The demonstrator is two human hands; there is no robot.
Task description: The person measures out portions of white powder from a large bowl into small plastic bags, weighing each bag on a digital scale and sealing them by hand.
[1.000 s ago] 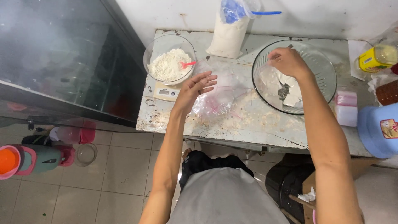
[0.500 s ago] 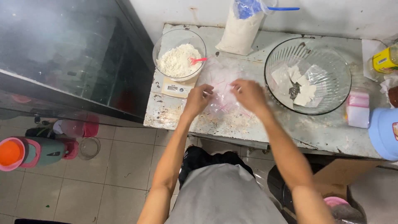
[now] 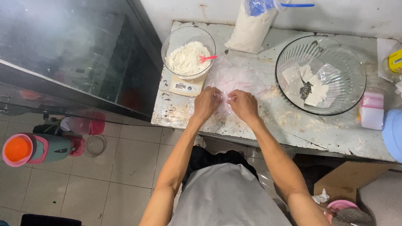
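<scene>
While both hands meet at the near edge of the table (image 3: pixel 268 125), they pinch a small clear bag (image 3: pixel 222 100) between them. The left hand (image 3: pixel 206 103) is curled, fingers closed on the bag's left side; the right hand (image 3: pixel 243 104) is curled the same way, closed on the bag's right side, just beside the left. The bag lies against the worn white top, at the centre of the near edge, and more clear bags with thin red lines (image 3: pixel 238 77) are spread flat at 12 o'clock from the hands.

At 11 o'clock from the hands a glass bowl of white powder (image 3: pixel 186 56) sits on a small white scale (image 3: pixel 184 87), with a pink spoon (image 3: pixel 207 57) resting on the powder. At 12 o'clock, against the wall, stands a tall plastic sack of white powder (image 3: pixel 249 27) with a blue top. At 2 o'clock a large ribbed glass bowl (image 3: pixel 320 75) holds several filled packets (image 3: pixel 312 83). At 3 o'clock, near the table's right end, a pink and white block (image 3: pixel 372 111) stands beside a pale blue lid (image 3: pixel 393 134).

On the tiled floor at 8 o'clock lies a green jug with an orange lid (image 3: pixel 35 148). At 5 o'clock a cardboard box (image 3: pixel 347 180) sits under the table.
</scene>
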